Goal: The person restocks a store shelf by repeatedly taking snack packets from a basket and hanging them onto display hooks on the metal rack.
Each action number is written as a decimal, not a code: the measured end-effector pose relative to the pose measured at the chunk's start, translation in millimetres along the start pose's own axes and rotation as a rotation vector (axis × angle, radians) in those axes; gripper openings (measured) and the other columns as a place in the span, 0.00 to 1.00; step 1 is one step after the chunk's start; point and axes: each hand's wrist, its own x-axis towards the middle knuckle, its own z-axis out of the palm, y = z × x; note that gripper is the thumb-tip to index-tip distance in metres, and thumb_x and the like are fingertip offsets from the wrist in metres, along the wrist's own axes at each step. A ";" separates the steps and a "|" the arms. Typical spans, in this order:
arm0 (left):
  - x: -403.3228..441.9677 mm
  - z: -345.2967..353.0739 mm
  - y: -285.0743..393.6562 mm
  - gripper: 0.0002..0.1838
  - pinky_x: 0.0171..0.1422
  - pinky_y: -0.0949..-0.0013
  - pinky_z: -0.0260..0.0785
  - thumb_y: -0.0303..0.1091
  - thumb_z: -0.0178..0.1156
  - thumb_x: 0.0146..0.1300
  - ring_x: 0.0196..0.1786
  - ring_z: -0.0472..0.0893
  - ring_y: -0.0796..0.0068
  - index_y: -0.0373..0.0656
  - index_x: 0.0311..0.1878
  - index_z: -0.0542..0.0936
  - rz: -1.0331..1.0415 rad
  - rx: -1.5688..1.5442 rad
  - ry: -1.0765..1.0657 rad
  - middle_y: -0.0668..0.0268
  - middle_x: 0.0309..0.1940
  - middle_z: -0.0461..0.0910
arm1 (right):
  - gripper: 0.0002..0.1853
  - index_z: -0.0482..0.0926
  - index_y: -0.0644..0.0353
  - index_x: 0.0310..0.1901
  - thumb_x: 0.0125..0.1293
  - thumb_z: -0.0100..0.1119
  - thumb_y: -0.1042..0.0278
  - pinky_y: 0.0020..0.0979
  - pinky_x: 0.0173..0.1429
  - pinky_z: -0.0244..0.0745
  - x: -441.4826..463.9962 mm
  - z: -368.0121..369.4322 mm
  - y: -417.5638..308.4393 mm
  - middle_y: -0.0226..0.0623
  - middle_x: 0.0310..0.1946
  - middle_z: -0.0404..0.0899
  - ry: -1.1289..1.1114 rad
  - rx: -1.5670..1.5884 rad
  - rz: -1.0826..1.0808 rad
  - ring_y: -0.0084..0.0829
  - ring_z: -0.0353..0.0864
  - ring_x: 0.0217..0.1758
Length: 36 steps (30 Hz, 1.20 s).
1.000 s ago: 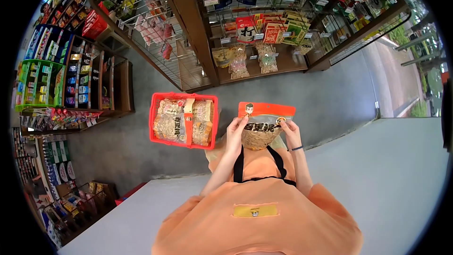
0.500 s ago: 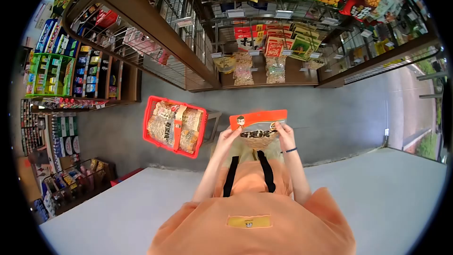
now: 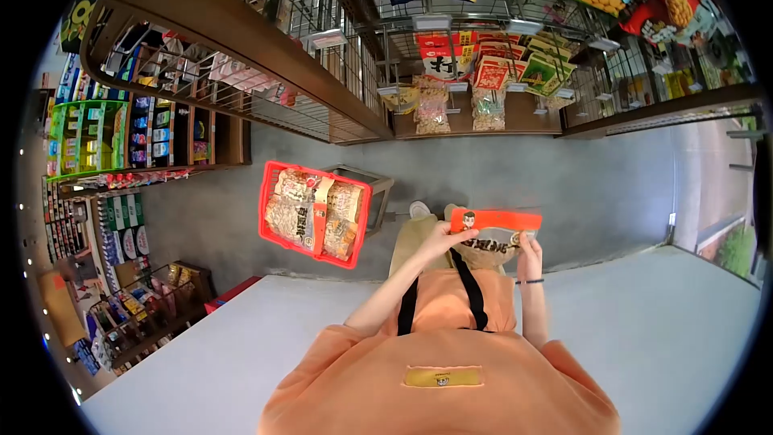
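A snack bag (image 3: 489, 248) with a red-orange top band and a see-through lower part is held up before my body. My left hand (image 3: 444, 240) pinches its left edge, thumb on the front. Gripping the right edge is my right hand (image 3: 528, 256), with a dark band on that wrist. Left of my hands is a red shopping basket (image 3: 264, 208) filled with similar bags (image 3: 298, 213). It appears to rest on a grey stool-like stand (image 3: 377, 193).
Ahead stands a wire-sided shelf unit (image 3: 475, 125) with hanging snack packets (image 3: 487, 72). To the left are a brown shelf (image 3: 233, 141), a green rack (image 3: 80, 169) and a low display of packets (image 3: 145, 310). A pale ledge (image 3: 644, 314) runs by my body.
The bag and both my hands have shifted to the right and slightly nearer my body. My view has moved too, so basket and shelves sit differently. Both hands keep their hold.
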 end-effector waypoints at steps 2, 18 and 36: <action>3.1 -5.0 -2.7 0.14 0.50 0.77 0.59 0.38 0.59 0.53 0.42 0.71 0.86 0.41 0.41 0.77 0.035 -0.015 -0.024 0.74 0.37 0.75 | 0.08 0.77 0.61 0.30 0.58 0.54 0.66 0.23 0.45 0.60 -4.0 4.1 4.2 0.28 0.30 0.76 0.065 0.073 0.047 0.17 0.70 0.37; 92.2 -103.5 -18.8 0.09 0.46 0.77 0.62 0.30 0.59 0.52 0.37 0.73 0.84 0.38 0.36 0.78 0.381 -0.508 0.524 0.72 0.36 0.75 | 0.07 0.77 0.63 0.35 0.57 0.54 0.70 0.20 0.41 0.64 174.7 91.5 38.1 0.29 0.33 0.76 -0.413 -0.323 0.053 0.17 0.71 0.37; 242.1 -267.7 -12.8 0.03 0.34 0.79 0.64 0.23 0.60 0.48 0.31 0.72 0.83 0.36 0.29 0.78 1.133 -0.123 0.559 0.68 0.30 0.76 | 0.08 0.77 0.65 0.32 0.52 0.60 0.71 0.15 0.30 0.61 350.5 216.3 99.0 0.27 0.24 0.76 -0.471 -0.522 -0.863 0.11 0.66 0.24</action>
